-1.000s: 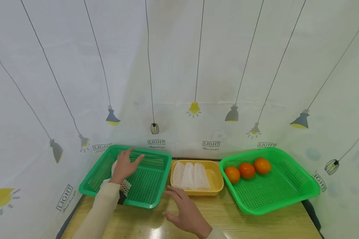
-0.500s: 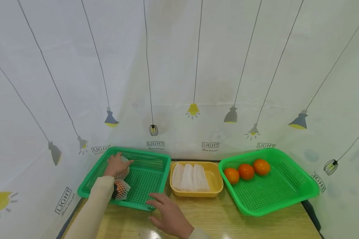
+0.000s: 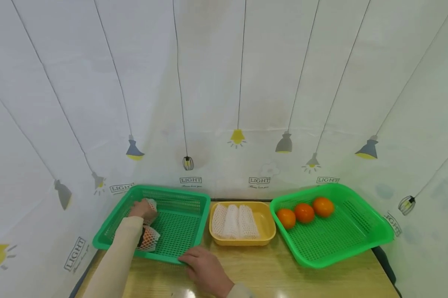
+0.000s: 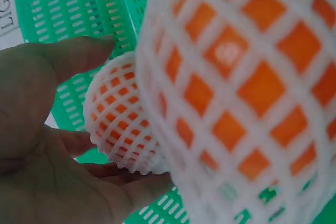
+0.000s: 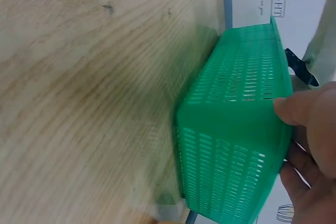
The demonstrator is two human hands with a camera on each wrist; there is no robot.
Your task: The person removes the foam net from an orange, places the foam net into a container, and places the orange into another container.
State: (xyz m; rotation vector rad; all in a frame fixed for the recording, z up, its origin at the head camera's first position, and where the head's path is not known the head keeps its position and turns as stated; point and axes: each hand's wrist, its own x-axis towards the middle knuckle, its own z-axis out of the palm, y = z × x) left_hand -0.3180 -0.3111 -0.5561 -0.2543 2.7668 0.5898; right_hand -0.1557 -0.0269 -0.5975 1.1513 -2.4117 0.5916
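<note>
In the head view my left hand (image 3: 143, 210) reaches into the left green basket (image 3: 186, 198). Its thumb and fingers curl round an orange in a white foam net (image 4: 121, 114), seen in the left wrist view. A second netted orange (image 3: 149, 239) lies nearer the basket's front and fills much of the left wrist view. My right hand (image 3: 207, 269) grips the front right corner of that basket, thumb outside and fingers at the inner side of the rim, as the right wrist view shows. Part of the gripped orange is hidden behind my left hand.
A yellow tray (image 3: 268, 240) holds several white foam nets (image 3: 233, 221). To its right, a brighter green basket (image 3: 335, 240) holds three bare oranges (image 3: 304, 212). Everything stands on a wooden table (image 3: 283, 273) against a lamp-patterned wall covering (image 3: 216, 103).
My left hand has lowered onto the rear netted orange and its fingers have closed in. The right hand has moved left and taken hold of the basket's corner.
</note>
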